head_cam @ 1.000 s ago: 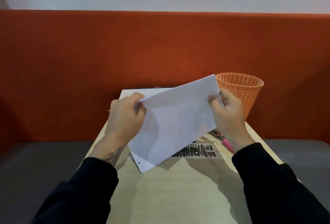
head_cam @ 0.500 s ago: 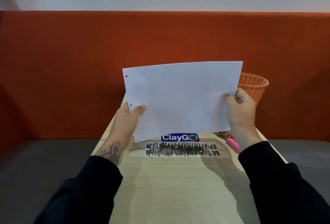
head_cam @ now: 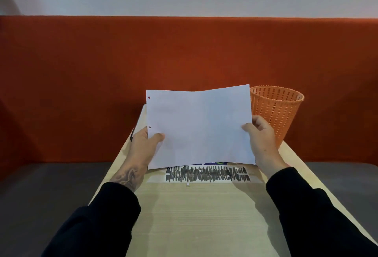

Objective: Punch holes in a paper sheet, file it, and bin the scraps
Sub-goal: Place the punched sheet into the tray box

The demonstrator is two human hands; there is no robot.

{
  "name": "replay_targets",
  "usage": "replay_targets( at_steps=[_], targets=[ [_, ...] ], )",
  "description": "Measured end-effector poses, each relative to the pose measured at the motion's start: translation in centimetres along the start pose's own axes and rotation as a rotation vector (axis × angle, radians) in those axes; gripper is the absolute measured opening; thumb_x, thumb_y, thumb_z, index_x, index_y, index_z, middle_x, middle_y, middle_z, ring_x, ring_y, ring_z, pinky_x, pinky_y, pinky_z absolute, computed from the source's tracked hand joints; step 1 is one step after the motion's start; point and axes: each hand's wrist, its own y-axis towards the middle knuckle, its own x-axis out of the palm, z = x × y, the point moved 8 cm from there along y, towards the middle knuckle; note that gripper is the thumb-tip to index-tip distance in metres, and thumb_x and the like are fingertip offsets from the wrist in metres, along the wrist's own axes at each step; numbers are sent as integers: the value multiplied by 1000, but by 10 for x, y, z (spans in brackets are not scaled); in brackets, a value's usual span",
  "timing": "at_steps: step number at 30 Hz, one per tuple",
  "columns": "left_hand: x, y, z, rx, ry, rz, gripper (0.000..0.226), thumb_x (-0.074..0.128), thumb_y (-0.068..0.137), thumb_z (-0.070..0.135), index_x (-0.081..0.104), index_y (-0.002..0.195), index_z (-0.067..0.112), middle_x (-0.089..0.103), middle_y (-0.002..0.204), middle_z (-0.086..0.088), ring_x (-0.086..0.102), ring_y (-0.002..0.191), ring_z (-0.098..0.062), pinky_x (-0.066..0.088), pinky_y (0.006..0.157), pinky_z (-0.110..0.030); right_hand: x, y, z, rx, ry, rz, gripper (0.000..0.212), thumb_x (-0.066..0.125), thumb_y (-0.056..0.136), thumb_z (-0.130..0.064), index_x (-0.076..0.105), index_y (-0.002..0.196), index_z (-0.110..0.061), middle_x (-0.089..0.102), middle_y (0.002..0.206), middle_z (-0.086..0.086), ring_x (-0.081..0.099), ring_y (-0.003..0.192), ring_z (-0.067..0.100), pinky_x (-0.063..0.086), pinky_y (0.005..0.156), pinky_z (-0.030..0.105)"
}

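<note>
A white paper sheet point(head_cam: 199, 127) is held up in landscape above the table, with two punched holes along its left edge. My left hand point(head_cam: 144, 146) pinches its lower left corner. My right hand point(head_cam: 260, 140) grips its right edge. A tiny round paper scrap point(head_cam: 187, 184) lies on the table in front of the sheet. An orange mesh bin point(head_cam: 276, 109) stands at the table's far right, just behind my right hand. The sheet hides whatever lies on the table behind it.
The light wooden table point(head_cam: 204, 215) is narrow, with grey floor on both sides. A label with black scribbles point(head_cam: 207, 173) is stuck across its middle. An orange padded wall point(head_cam: 102, 72) rises behind the table.
The sheet went from tilted and folded over to upright and flat, holes now on the left. It has since dropped slightly lower, covering the blue logo on the table.
</note>
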Motion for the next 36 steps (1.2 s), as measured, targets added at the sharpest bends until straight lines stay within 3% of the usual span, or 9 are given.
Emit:
replay_targets(
  at_steps=[3, 8, 12, 16, 22, 25, 27, 31, 36],
  targets=[
    [-3, 1, 6, 34, -29, 28, 23, 62, 94, 3, 70, 93, 24, 77, 83, 14, 71, 79, -11, 53, 67, -27, 4, 0, -2, -14, -21, -36, 19, 56, 98, -4, 67, 95, -20, 74, 92, -5, 66, 77, 9, 51, 61, 20],
    [-13, 1, 5, 43, -29, 64, 23, 61, 95, 4, 69, 94, 25, 76, 90, 10, 70, 83, -15, 56, 74, -32, 12, 1, 6, 8, -141, -140, 23, 57, 95, -5, 66, 100, -25, 71, 103, 2, 65, 89, 20, 52, 78, 38],
    [-11, 1, -5, -7, 5, 26, 29, 55, 96, 3, 68, 95, 29, 74, 104, 5, 68, 96, -18, 52, 89, -37, 18, -3, 21, 51, -297, -190, 30, 53, 92, 2, 69, 101, -22, 75, 99, 1, 66, 85, 19, 52, 71, 32],
    [-10, 3, 7, 49, 41, 35, 33, 50, 95, 1, 66, 97, 30, 72, 101, 10, 66, 95, -14, 51, 77, -30, 18, -3, 12, 23, -263, -177, 35, 51, 94, 6, 69, 109, -20, 75, 99, -8, 70, 87, 11, 55, 67, 21],
    [-12, 12, 38, 210, 200, 82, 36, 50, 91, -1, 57, 119, 22, 68, 108, 2, 66, 96, -19, 53, 74, -32, 15, 10, -10, -51, -268, -106, 23, 54, 93, 0, 69, 103, -15, 74, 101, 4, 66, 87, 22, 51, 71, 33],
    [-15, 23, 47, 255, 208, 98, 64, 62, 93, 3, 36, 147, 25, 68, 115, 0, 67, 99, -16, 57, 82, -33, 16, 22, -17, -47, -287, -97, 23, 53, 93, -1, 68, 102, -17, 74, 103, 5, 70, 96, 29, 58, 81, 44],
    [-16, 30, 54, 272, 214, 129, 65, 64, 93, 4, 32, 146, 25, 67, 116, -2, 68, 100, -16, 57, 81, -30, 20, 31, -21, -51, -294, -103, 25, 53, 94, -1, 67, 107, -16, 74, 105, 5, 70, 99, 30, 58, 84, 48],
    [-12, 54, 66, 332, 368, 169, 21, 60, 95, 4, 59, 108, 20, 62, 122, -1, 62, 104, -15, 46, 78, -17, 34, 47, -31, -87, -302, -74, 48, 58, 95, 2, 46, 135, -22, 67, 117, -2, 66, 100, 15, 59, 77, 37],
    [4, 93, 50, 259, 589, 16, 33, 56, 98, 4, 62, 130, 12, 59, 137, -2, 51, 130, -18, 36, 98, -21, 56, 71, -15, -110, -552, -104, 26, 55, 96, -1, 56, 106, -25, 65, 110, 7, 59, 70, 21, 44, 45, 25]
  ],
)
